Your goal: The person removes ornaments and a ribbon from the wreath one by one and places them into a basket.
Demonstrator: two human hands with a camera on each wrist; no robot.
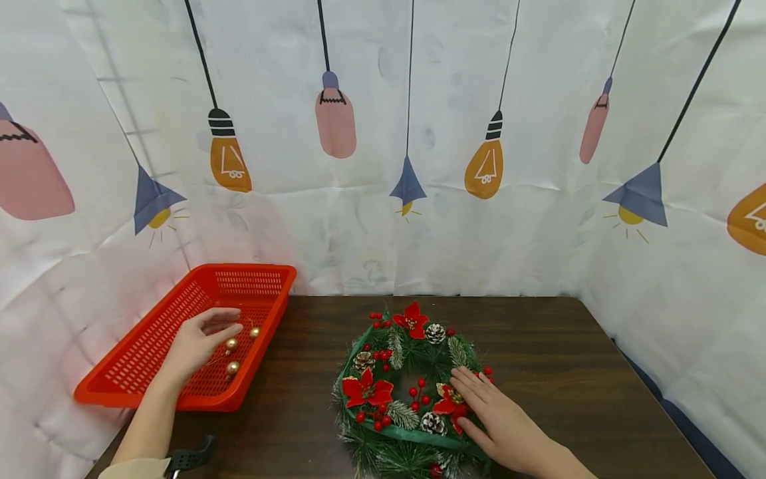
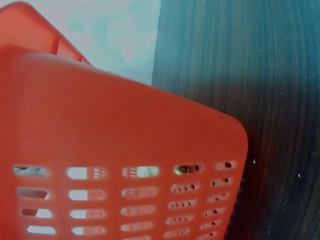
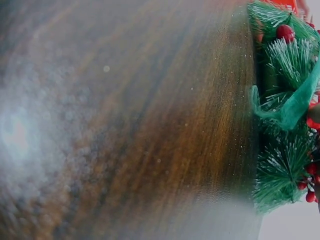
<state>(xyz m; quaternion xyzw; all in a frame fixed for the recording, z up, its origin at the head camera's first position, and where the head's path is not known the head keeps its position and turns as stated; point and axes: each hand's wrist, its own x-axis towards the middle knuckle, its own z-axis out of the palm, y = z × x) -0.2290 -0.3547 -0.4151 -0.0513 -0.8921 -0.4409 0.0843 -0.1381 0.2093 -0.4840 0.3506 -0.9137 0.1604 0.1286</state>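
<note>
A green wreath with red poinsettias, berries, pine cones and a green ribbon lies on the table. My right hand rests on its right side, fingers straight, beside a red poinsettia. In the right wrist view, the pine needles of the wreath fill the right edge. My left hand hovers over a red plastic basket, fingers loosely bent, with nothing seen between them. Several small gold ball ornaments lie in the basket near those fingertips. The basket wall hides the left hand in the left wrist view.
The dark wood table spreads beneath the basket and wreath. A white curtain printed with lamps hangs behind and at both sides. A black watch strap is by the left wrist.
</note>
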